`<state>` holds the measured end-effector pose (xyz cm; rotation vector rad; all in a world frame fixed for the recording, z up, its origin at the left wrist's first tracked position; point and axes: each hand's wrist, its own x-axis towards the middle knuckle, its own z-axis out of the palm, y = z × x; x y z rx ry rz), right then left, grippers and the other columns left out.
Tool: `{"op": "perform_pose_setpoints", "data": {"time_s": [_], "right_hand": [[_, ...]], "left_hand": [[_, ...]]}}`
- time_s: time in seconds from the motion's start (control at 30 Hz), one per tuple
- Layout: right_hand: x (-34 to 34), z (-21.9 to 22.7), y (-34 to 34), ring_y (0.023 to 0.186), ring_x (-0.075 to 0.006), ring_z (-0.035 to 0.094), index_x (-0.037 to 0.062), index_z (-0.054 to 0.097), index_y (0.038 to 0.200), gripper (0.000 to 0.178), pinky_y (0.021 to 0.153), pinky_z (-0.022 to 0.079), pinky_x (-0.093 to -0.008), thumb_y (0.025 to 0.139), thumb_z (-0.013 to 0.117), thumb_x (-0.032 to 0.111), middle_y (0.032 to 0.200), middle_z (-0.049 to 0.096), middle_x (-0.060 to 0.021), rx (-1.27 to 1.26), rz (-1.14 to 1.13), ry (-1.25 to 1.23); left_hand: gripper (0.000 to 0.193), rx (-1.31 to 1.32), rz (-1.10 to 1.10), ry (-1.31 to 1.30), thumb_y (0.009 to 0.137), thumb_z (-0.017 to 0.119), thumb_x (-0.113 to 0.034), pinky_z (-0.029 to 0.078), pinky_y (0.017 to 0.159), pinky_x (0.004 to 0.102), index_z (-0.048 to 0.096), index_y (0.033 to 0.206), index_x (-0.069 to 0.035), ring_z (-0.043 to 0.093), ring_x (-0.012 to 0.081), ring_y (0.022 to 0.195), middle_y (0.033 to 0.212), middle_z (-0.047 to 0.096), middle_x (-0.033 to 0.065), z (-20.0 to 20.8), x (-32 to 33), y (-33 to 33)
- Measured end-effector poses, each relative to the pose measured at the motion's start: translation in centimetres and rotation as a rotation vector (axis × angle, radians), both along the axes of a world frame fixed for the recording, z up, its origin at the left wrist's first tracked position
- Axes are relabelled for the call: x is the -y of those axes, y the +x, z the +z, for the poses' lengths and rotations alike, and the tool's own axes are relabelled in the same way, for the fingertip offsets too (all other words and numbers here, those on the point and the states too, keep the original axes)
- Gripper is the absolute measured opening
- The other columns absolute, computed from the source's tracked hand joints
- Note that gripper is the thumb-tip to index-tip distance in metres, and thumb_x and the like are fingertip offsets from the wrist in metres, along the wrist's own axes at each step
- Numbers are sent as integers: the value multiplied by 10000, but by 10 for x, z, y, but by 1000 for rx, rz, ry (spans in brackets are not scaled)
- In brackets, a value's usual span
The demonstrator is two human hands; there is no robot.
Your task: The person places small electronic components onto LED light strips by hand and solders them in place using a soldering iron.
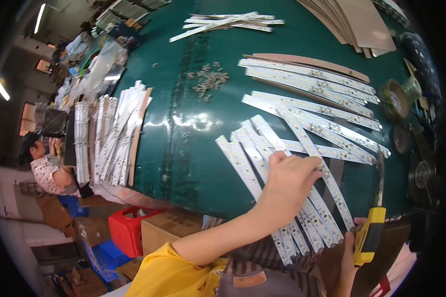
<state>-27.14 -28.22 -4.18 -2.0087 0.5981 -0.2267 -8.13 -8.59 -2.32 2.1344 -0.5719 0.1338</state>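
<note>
A white strip dotted with small yellow squares (338, 200) slants beneath the fingers (314, 164) of the left hand (292, 180). Their tips are drawn together on it partway along; whether they pinch the strip or a small part cannot be told. At its near end is the right hand (349, 250), its fingers partly hidden behind a yellow-and-black tool (369, 237) with a metal shaft, so their grip cannot be told. A fan of similar strips (243, 171) lies under and to the left of the left fingers. Beyond them, more strips (312, 81) overlap, some on brown card (302, 60). Farther left are small grey pieces (210, 81) and, well apart, bundled strips (116, 133) on the green bench (203, 163).
</note>
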Motion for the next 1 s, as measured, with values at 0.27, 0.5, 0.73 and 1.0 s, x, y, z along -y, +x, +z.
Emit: {"op": "perform_pose_setpoints", "data": {"time_s": [0.27, 0.5, 0.73, 1.0], "right_hand": [[-1, 3, 9, 741, -136, 569, 4, 595, 1030, 343, 660, 444, -253, 810, 792, 178, 950, 656, -70, 125, -6, -198], [2, 5, -4, 800, -295, 633, -18, 622, 1041, 374, 717, 497, -342, 852, 728, 286, 975, 641, -162, 164, -34, -240], [-4, 25, -5, 803, -303, 652, 9, 668, 999, 264, 730, 512, -347, 829, 705, 208, 898, 658, -126, 88, -93, -50], [-4, 35, -4, 822, -292, 665, 9, 719, 1042, 303, 758, 523, -344, 773, 704, 147, 943, 694, -137, 69, -44, 162]], "left_hand": [[105, -16, -53, 77, 772, 793, -118, 348, 782, 333, 753, 867, -103, 645, 160, 681, 783, 722, 19, 7, -2, 5], [148, 65, -2, 174, 712, 831, -89, 343, 781, 325, 760, 841, -104, 630, 155, 720, 809, 707, 0, 5, -1, 3], [140, -8, 61, 71, 717, 827, -77, 371, 817, 308, 755, 836, -85, 634, 144, 725, 815, 710, 17, 0, -1, 4], [132, 79, 38, 157, 712, 828, -79, 372, 822, 313, 758, 823, -84, 653, 157, 784, 815, 723, 14, -1, -2, 7]]}}
